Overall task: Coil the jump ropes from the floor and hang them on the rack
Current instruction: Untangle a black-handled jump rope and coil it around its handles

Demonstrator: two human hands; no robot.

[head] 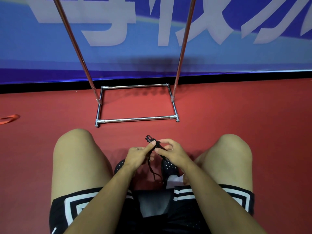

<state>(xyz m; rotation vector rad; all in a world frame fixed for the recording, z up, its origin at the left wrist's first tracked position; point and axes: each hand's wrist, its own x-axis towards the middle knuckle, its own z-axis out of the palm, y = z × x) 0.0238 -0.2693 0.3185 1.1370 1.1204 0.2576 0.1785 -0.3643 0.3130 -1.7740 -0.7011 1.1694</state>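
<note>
Jump rope (156, 146), black and bunched, sits between our two hands just above the floor (219, 115), between our knees. Our left hand (140, 153) pinches the bundle with thumb and forefinger; our right hand (170, 149) curls its fingers round the other side. To do this step well, we judge we should keep the loops even and the wrap tight so the coil does not spring apart. A handle end pokes up and away from us at the far tip, while loose strands trail down toward our shoes; the long axis runs near to far. Beyond, the rack (137, 119) stands on the floor against a blue banner (42, 48).
</note>
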